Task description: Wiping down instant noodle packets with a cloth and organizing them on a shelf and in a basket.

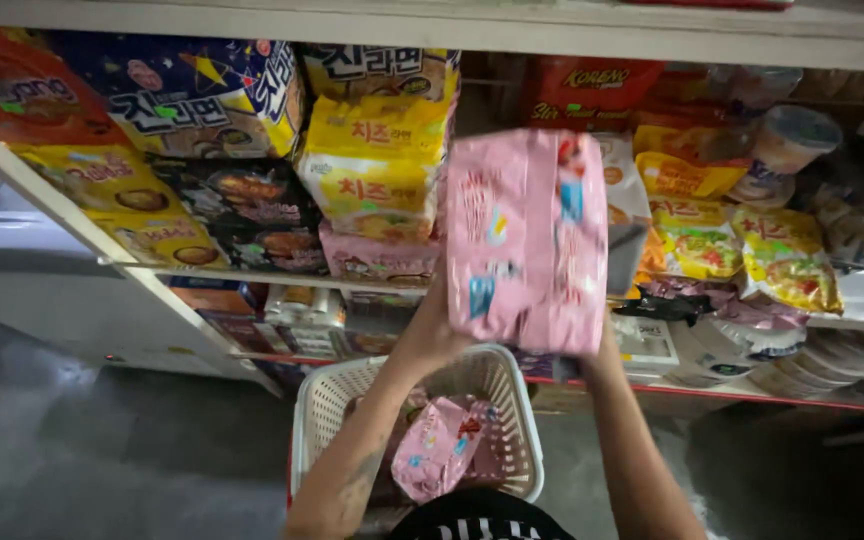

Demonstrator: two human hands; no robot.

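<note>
Head view: pink noodle multipack (525,240) held up at the shelf (252,276), both hands gripping.

Left hand (432,330) and right hand (602,345) clench its lower edge, level with stacked yellow packs (377,160). Judged part-done: the white basket (512,440) below contains one pink packet (437,445); the multipack remains outside it.

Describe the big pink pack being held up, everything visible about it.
The big pink pack is a glossy plastic multipack with small blue, red and white graphics. It stands upright in front of the shelf, above a white basket. The left hand and the right hand grip its lower edge.
</note>
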